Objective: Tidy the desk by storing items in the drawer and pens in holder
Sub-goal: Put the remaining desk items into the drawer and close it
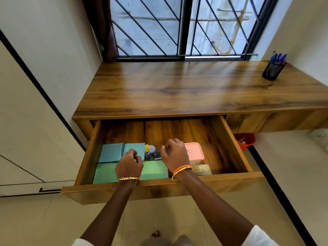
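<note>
The wooden drawer [232,139] under the desk [177,89] stands pulled out. Inside lie two blue-green pads [111,152], a green pad [154,170], small bottles with yellow and blue caps [150,150], a pink lidded box [194,151] and a pale pouch [202,169]. My left hand [128,165] hovers over the pads with its fingers curled and nothing seen in it. My right hand [174,153] hangs over the drawer's middle, fingers loosely bent, empty. A black mesh holder [272,71] with several blue pens [278,57] stands at the desk's far right.
A barred window [181,27] rises behind the desk, with a dark curtain [99,23] at its left. A white cabinet [26,139] fills the left side. A red bin [245,141] sits on the floor under the desk, right of the drawer.
</note>
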